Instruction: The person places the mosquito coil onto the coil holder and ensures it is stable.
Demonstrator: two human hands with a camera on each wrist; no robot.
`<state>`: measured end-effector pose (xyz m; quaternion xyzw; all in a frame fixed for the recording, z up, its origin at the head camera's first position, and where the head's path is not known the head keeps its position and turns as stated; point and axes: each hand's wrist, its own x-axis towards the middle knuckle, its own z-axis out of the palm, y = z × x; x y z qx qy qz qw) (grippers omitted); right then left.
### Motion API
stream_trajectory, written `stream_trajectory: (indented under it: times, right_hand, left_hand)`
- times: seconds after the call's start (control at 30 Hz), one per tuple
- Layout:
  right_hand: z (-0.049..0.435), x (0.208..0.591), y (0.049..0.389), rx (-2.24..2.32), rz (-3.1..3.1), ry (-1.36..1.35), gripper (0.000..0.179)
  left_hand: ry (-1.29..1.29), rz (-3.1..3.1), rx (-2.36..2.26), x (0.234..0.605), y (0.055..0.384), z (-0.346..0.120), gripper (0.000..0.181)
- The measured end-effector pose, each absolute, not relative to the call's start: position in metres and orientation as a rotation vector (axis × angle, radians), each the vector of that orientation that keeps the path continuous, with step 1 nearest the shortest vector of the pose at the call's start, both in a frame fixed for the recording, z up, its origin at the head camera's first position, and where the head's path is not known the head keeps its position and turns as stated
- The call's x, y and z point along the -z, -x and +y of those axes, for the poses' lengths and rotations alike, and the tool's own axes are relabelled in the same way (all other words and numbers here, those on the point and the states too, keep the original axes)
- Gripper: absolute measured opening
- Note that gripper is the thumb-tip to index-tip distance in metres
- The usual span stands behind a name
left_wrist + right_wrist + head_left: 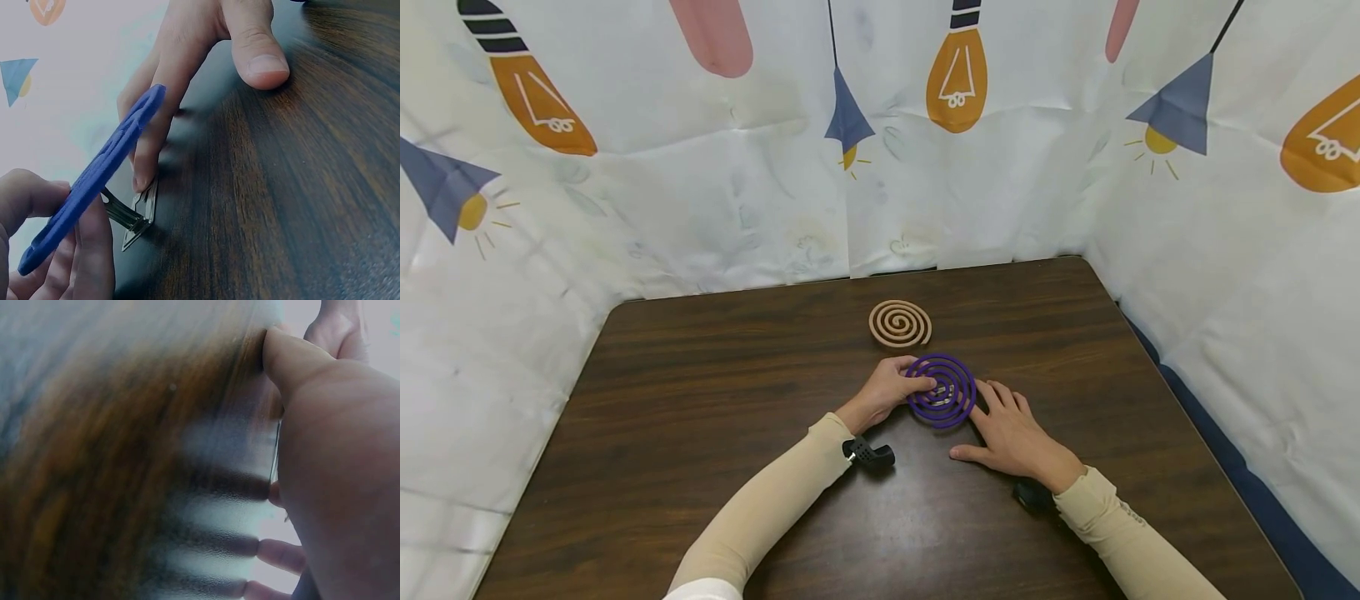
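My left hand (883, 392) pinches a purple spiral mosquito coil (94, 178) between thumb and fingers, and the coil is tilted above the table. Under it, in the left wrist view, a small folded metal coil stand (139, 222) sits on the tabletop with one strip bent up toward the coil's underside. My right hand (1011, 433) lies palm down beside the coil, fingers spread and fairly straight. Its index finger rests on the stand's flat base, while the other fingertips touch the table. Most of the stand is hidden behind the coil in the head view.
A tan spiral coil (900, 324) lies flat on the dark wooden table (700, 400), just beyond the hands. Behind and at both sides hangs a white curtain (700, 208) printed with lamps and bulbs. Dark blue cloth (1210, 417) shows past the table's right edge.
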<state>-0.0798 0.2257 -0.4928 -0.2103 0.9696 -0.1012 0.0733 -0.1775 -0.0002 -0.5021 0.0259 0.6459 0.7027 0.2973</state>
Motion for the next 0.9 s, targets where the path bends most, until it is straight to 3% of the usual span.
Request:
stream_trajectory:
  times: [0.9]
  right_hand:
    - [0.227,0.4941,0.0805,0.293,2.914,0.632,0.085]
  left_hand:
    - [-0.094,1.797,-1.825,0.5051,0.1781,0.0011,0.035]
